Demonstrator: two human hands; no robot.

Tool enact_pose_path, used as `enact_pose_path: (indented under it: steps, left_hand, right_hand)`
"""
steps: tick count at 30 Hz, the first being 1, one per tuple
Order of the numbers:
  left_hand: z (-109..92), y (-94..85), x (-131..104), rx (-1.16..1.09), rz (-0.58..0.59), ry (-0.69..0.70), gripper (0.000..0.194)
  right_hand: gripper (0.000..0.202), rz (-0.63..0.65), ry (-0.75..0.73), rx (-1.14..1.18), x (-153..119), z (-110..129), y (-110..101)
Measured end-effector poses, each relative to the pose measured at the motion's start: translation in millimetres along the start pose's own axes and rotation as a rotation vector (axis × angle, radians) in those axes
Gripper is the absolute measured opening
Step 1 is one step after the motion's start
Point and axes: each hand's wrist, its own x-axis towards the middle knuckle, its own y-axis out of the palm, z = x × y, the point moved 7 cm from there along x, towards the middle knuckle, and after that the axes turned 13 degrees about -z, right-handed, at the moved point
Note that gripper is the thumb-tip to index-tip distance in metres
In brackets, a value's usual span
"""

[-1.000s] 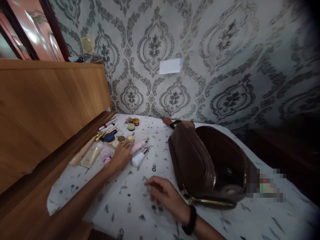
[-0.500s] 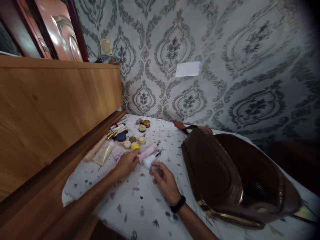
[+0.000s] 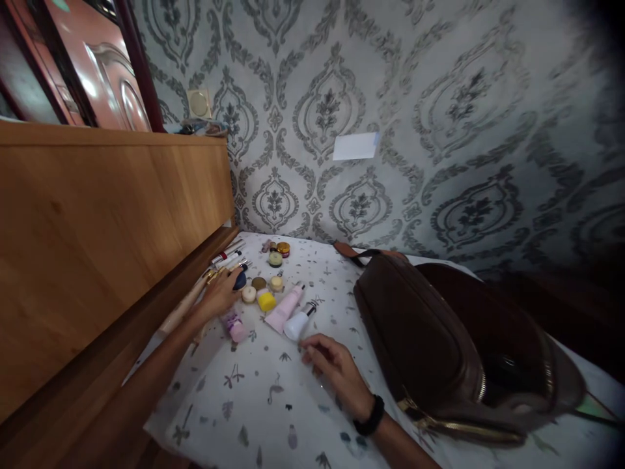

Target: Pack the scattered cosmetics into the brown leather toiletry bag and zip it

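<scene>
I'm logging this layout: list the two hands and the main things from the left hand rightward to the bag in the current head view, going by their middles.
Left hand, yellow item, pink tube, white bottle, right hand, brown bag.

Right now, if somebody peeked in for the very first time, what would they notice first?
Probably the big brown bag, open on the right side of the printed cloth. Next might come the swirly grey wall behind, with a white rectangle on it. Then the bright yellow thing, to the left of the pink tube on the cloth.
</scene>
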Motion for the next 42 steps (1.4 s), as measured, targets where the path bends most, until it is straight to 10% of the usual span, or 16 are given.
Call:
enact_pose_path:
  steps: [7,12,25,42]
  left_hand:
    - [12.9,0.6,11.1,-0.169,-0.027,-0.030,0.054]
    - [4.7,-24.4,7.6,-0.703,-0.067,-0.173,0.063]
    - [-161.1,7.1,-73.0,-1.047,0.548,-0.052,0.065]
    - [-173.7,-2.3,-60.7,-0.896,0.151,-0.113,0.056]
  right_hand:
    - [0.046,-0.006,0.014,0.016,1.3,-0.4,0.0]
    - [0.045,0.021,0.010,0.013,0.8,-3.6,1.0]
    - [0.059,0.104,-0.011,0.549,-1.6,7.5,3.1]
    - [0.073,0.145,0.097,0.753,3.4,31.3,-15.9]
